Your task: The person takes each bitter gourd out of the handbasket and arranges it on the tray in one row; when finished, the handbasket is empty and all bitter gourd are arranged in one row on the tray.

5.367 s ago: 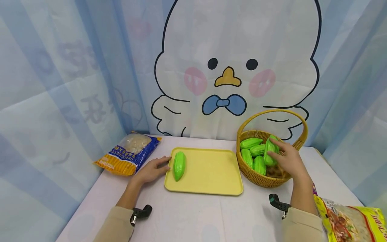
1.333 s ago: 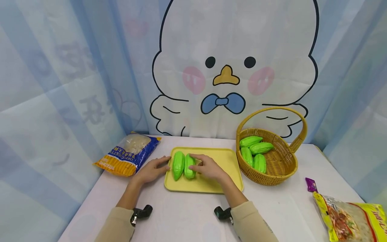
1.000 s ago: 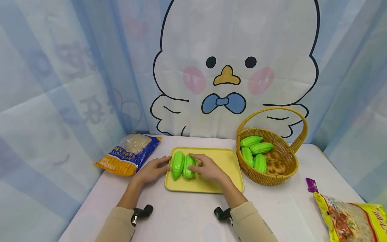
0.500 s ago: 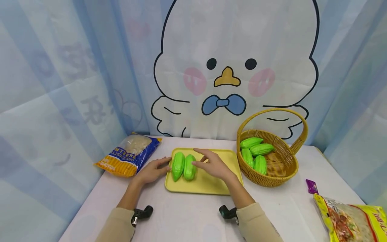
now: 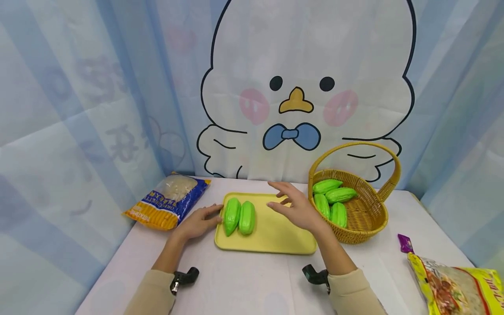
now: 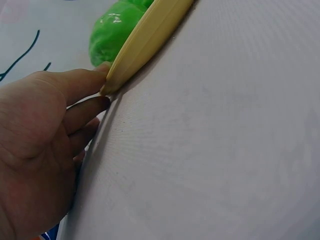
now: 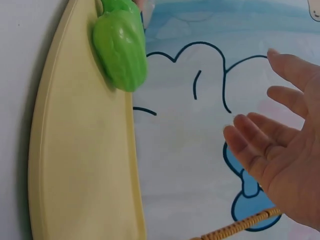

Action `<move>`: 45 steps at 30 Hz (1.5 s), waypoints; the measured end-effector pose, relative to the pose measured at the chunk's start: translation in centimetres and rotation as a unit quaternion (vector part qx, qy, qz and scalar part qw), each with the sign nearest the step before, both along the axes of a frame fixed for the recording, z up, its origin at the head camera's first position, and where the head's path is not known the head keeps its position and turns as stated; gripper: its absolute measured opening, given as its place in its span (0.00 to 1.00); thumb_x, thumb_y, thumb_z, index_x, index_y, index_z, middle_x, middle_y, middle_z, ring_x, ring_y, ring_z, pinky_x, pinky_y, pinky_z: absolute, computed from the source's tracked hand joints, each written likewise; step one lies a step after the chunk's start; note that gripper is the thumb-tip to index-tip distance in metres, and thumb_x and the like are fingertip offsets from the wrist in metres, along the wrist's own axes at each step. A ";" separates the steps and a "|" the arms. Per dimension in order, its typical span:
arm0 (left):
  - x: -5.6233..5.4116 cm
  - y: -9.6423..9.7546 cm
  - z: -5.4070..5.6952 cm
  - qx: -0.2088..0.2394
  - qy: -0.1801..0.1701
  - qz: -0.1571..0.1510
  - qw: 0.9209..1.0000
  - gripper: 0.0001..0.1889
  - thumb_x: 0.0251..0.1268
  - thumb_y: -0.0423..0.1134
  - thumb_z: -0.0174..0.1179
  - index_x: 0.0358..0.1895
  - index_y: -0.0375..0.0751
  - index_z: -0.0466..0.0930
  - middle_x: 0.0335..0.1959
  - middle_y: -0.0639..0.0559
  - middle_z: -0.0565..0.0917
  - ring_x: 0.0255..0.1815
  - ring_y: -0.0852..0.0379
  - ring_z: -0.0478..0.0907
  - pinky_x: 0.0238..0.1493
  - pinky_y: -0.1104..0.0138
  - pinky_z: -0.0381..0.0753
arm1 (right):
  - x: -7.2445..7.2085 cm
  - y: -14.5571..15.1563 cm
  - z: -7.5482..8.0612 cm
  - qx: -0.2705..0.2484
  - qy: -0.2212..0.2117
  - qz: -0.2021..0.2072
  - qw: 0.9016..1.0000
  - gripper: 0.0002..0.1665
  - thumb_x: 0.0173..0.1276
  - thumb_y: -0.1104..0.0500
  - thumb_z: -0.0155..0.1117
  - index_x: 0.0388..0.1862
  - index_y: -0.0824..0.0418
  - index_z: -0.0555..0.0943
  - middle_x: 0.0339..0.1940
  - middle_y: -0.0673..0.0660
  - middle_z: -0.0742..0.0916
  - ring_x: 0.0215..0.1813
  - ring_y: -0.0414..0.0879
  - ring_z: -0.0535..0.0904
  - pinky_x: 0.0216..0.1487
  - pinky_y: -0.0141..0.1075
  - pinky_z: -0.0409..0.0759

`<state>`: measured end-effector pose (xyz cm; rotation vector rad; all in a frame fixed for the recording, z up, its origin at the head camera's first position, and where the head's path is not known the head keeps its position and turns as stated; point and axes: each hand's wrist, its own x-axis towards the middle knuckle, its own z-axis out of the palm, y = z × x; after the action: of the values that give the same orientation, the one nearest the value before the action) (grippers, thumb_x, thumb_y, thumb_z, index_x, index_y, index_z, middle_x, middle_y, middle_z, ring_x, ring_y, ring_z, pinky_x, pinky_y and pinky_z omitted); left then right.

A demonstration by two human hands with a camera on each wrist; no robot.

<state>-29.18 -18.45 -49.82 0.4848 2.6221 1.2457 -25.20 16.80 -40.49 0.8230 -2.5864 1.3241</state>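
Two glossy green gourds, the left one (image 5: 232, 216) with a pointed end and the right one (image 5: 246, 218) more blunt, lie side by side at the left of a yellow tray (image 5: 275, 238). My left hand (image 5: 198, 222) touches the tray's left edge, thumb and fingers extended along the rim. The left wrist view shows the thumb (image 6: 82, 82) right at that rim. Above the tray's right part hovers my right hand (image 5: 297, 208), fingers spread and holding nothing. In the right wrist view its palm (image 7: 295, 170) faces the tray, apart from it.
A wicker basket (image 5: 368, 216) with a tall handle stands right of the tray, several green gourds (image 5: 340, 194) inside. At the left lies a blue and orange pasta bag (image 5: 167, 201). A yellow food bag (image 5: 456, 284) and a small purple packet (image 5: 405, 243) lie at the right.
Over five seconds my right hand brought a gourd from the basket to the tray, beside the first. It then let go and moved right toward the basket. The left hand stayed.
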 end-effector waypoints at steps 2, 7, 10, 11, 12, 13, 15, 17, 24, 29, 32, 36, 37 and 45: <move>-0.1 0.0 0.1 -0.003 -0.001 0.000 1.000 0.29 0.78 0.51 0.59 0.78 0.52 0.69 0.82 0.44 0.65 0.85 0.39 0.55 0.85 0.42 0.49 | 0.0 0.9 0.2 -0.005 0.009 -0.006 1.000 0.36 0.75 0.53 0.69 0.79 0.52 0.71 0.76 0.58 0.75 0.62 0.54 0.79 0.60 0.55 0.85; -0.2 0.0 0.3 -0.006 -0.003 -0.003 1.000 0.29 0.78 0.50 0.58 0.79 0.51 0.69 0.82 0.45 0.65 0.85 0.40 0.55 0.85 0.43 0.49 | 0.1 3.3 1.0 -0.015 0.015 -0.032 0.999 0.35 0.75 0.55 0.69 0.79 0.52 0.71 0.75 0.60 0.76 0.63 0.56 0.78 0.61 0.56 0.83; -0.3 0.0 0.4 -0.003 -0.003 -0.005 1.000 0.30 0.78 0.50 0.59 0.79 0.51 0.69 0.82 0.45 0.65 0.85 0.40 0.55 0.85 0.43 0.49 | 0.2 4.8 1.5 -0.012 -0.003 -0.048 0.999 0.34 0.76 0.52 0.67 0.79 0.50 0.71 0.74 0.58 0.77 0.65 0.56 0.77 0.64 0.55 0.81; -0.3 0.0 0.4 -0.002 -0.002 -0.005 1.000 0.30 0.78 0.50 0.59 0.79 0.50 0.69 0.82 0.44 0.65 0.85 0.40 0.55 0.85 0.42 0.49 | 0.3 5.2 1.7 -0.012 -0.012 -0.051 0.999 0.34 0.77 0.52 0.67 0.79 0.50 0.71 0.74 0.57 0.77 0.65 0.56 0.77 0.64 0.55 0.80; -0.3 -0.1 0.4 -0.001 -0.003 -0.005 1.000 0.30 0.78 0.50 0.59 0.79 0.50 0.69 0.82 0.44 0.65 0.85 0.40 0.55 0.85 0.43 0.49 | 0.3 5.6 1.8 -0.010 -0.018 -0.054 0.998 0.33 0.77 0.51 0.66 0.78 0.49 0.72 0.74 0.57 0.77 0.65 0.56 0.77 0.65 0.54 0.80; -0.3 -0.1 0.4 0.000 -0.002 -0.005 1.000 0.30 0.78 0.50 0.59 0.79 0.50 0.69 0.82 0.45 0.65 0.85 0.40 0.55 0.85 0.43 0.49 | 0.3 6.0 1.8 -0.007 -0.023 -0.058 0.998 0.33 0.77 0.50 0.66 0.78 0.49 0.72 0.74 0.56 0.78 0.65 0.55 0.77 0.66 0.53 0.79; -0.3 -0.1 0.4 0.002 -0.001 -0.005 1.000 0.30 0.78 0.50 0.59 0.79 0.50 0.69 0.81 0.44 0.65 0.85 0.40 0.55 0.85 0.43 0.49 | 0.3 6.7 1.9 -0.003 -0.027 -0.062 0.998 0.32 0.78 0.50 0.65 0.78 0.50 0.73 0.73 0.57 0.78 0.65 0.55 0.78 0.66 0.51 0.79; -0.3 -0.1 0.4 0.003 -0.002 -0.004 1.000 0.29 0.78 0.49 0.59 0.78 0.50 0.69 0.81 0.45 0.65 0.85 0.40 0.55 0.85 0.43 0.48 | 0.4 7.4 2.1 -0.003 -0.027 -0.064 0.998 0.32 0.78 0.50 0.65 0.78 0.51 0.73 0.73 0.58 0.79 0.64 0.56 0.78 0.66 0.47 0.80; -0.1 0.0 0.5 0.001 -0.002 -0.003 1.000 0.30 0.78 0.50 0.59 0.79 0.51 0.69 0.82 0.45 0.65 0.85 0.40 0.55 0.85 0.43 0.48 | 0.9 10.3 2.8 -0.003 -0.027 -0.087 0.996 0.32 0.78 0.51 0.65 0.77 0.57 0.73 0.73 0.61 0.78 0.65 0.57 0.78 0.57 0.25 0.80; 0.0 0.1 0.6 0.000 -0.004 -0.002 1.000 0.29 0.78 0.50 0.59 0.79 0.50 0.68 0.82 0.45 0.65 0.85 0.40 0.55 0.85 0.43 0.48 | 1.4 12.6 2.8 0.010 -0.043 -0.119 0.992 0.32 0.79 0.49 0.63 0.78 0.54 0.72 0.74 0.60 0.78 0.65 0.55 0.77 0.53 0.22 0.79; 0.1 0.1 0.6 -0.001 -0.004 -0.002 1.000 0.29 0.79 0.49 0.58 0.79 0.50 0.68 0.82 0.45 0.65 0.85 0.40 0.55 0.85 0.42 0.48 | 1.6 13.6 2.7 0.029 -0.041 -0.140 0.989 0.33 0.80 0.46 0.61 0.79 0.53 0.71 0.76 0.60 0.77 0.66 0.57 0.78 0.56 0.28 0.81; 0.0 0.0 0.4 0.002 -0.003 -0.003 1.000 0.29 0.79 0.49 0.59 0.79 0.50 0.68 0.82 0.45 0.65 0.85 0.40 0.54 0.85 0.42 0.48 | 1.6 14.5 2.4 0.066 -0.050 -0.162 0.983 0.37 0.80 0.42 0.60 0.81 0.54 0.68 0.77 0.64 0.74 0.70 0.65 0.74 0.63 0.52 0.82; 0.0 0.0 0.3 0.003 -0.004 -0.003 1.000 0.29 0.79 0.49 0.59 0.79 0.50 0.68 0.82 0.45 0.65 0.85 0.40 0.54 0.85 0.42 0.48 | 1.5 14.6 2.2 0.077 -0.054 -0.168 0.981 0.38 0.80 0.41 0.59 0.81 0.55 0.67 0.77 0.65 0.73 0.71 0.66 0.72 0.64 0.58 0.81; 0.0 0.0 0.2 0.005 -0.004 -0.004 1.000 0.30 0.79 0.49 0.58 0.79 0.50 0.68 0.82 0.45 0.65 0.85 0.40 0.54 0.85 0.42 0.48 | 0.6 15.6 0.4 0.167 -0.063 -0.211 0.961 0.42 0.81 0.39 0.55 0.82 0.62 0.63 0.77 0.74 0.69 0.75 0.74 0.64 0.71 0.73 0.66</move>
<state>-29.19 -18.47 -49.66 0.4903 2.6053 1.2550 -24.58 32.43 -40.08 0.1945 -2.9079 0.8576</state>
